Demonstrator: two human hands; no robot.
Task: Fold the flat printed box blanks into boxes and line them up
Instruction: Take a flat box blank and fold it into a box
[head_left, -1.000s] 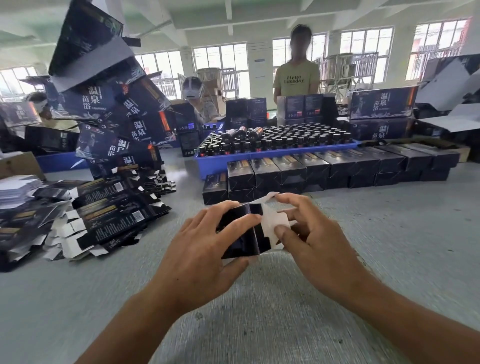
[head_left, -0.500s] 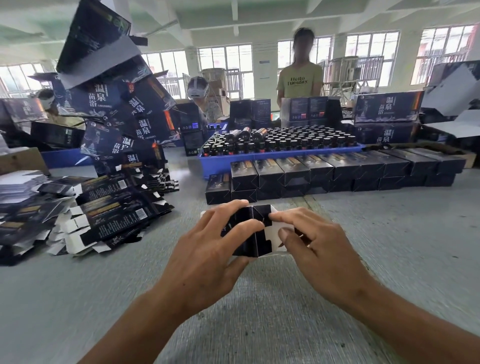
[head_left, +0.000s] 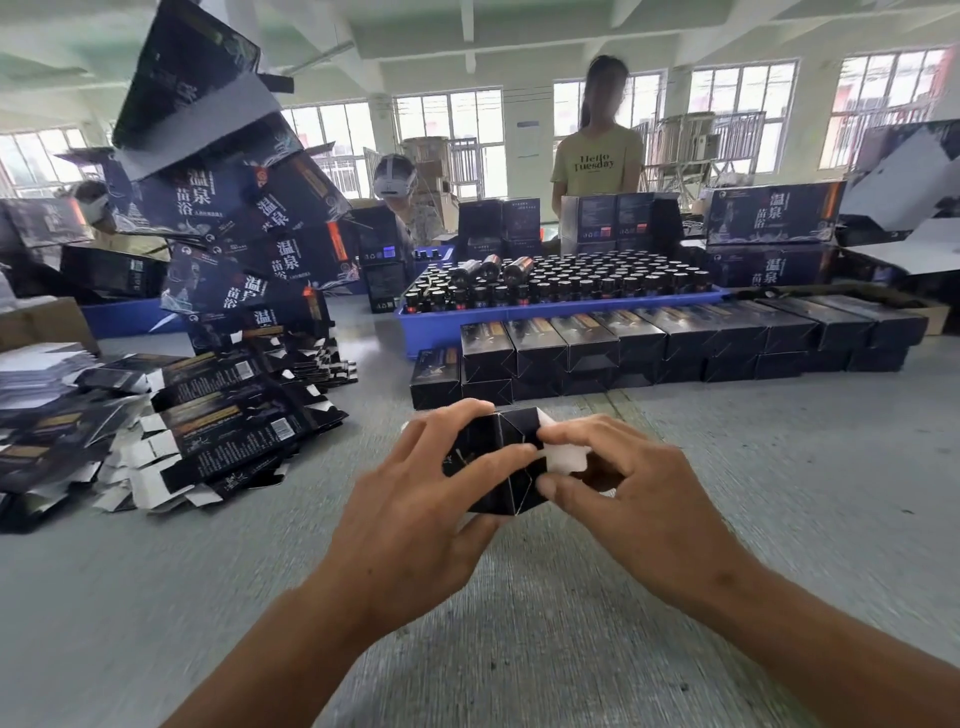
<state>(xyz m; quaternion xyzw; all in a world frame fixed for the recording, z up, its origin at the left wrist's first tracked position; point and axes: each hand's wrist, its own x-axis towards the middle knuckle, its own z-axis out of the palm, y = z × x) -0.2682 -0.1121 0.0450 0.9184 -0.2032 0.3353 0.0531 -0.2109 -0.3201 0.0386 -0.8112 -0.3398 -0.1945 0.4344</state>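
A small dark printed box (head_left: 511, 470) is held above the grey table, its end facing me with a white flap showing. My left hand (head_left: 415, 514) grips its left side, fingers curled over the top. My right hand (head_left: 639, 499) pinches the white end flap with thumb and forefinger. Flat printed box blanks (head_left: 218, 421) lie in a loose heap at the left. Folded dark boxes (head_left: 639, 343) stand lined up in two layers just beyond my hands.
A blue tray (head_left: 519, 317) of dark bottles sits behind the folded row. Large printed cartons (head_left: 234, 208) tower at the left and more stand at the right (head_left: 774, 213). A person in a yellow shirt (head_left: 597, 161) stands across the table. Grey tabletop (head_left: 519, 649) lies below my hands.
The open white end flaps have been folded inward and the box end has closed up. Both hands have come closer together around the box.
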